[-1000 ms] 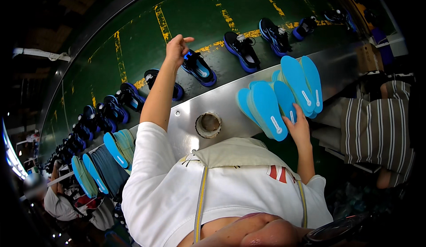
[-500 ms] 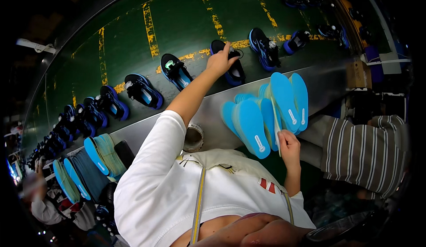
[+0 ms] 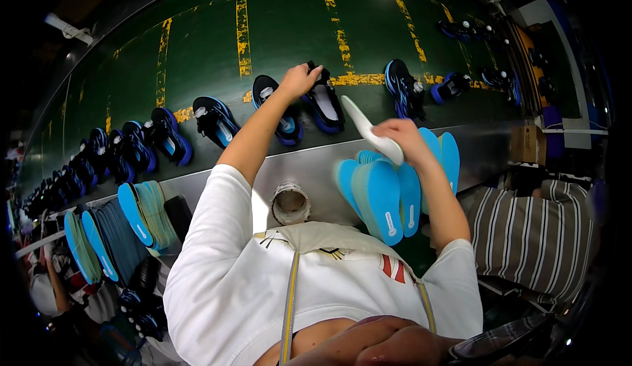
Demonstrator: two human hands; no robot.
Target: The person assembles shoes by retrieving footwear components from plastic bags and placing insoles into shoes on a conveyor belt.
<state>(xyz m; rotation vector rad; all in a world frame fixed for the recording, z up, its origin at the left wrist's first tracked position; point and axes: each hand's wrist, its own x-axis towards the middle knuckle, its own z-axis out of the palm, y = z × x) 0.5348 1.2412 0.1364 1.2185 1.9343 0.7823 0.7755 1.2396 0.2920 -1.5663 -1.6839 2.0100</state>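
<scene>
— On the green belt [image 3: 197, 43], left hand [image 3: 299, 79] closing around a dark blue shoe [image 3: 324, 103], fingers curling over its heel — probably steadying it, keeping the opening facing up.

— And just beside it, right hand [image 3: 405, 137] pinching a pale insole [image 3: 367, 129], tilting its tip toward that shoe.

— Looking thin, curved, whitish underneath — unlike the blue insoles [image 3: 382, 195] fanning out on the metal ledge [image 3: 309, 168] below, lying within easy reach.

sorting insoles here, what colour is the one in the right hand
White on the side showing, the insole in the right hand; head view.
</scene>
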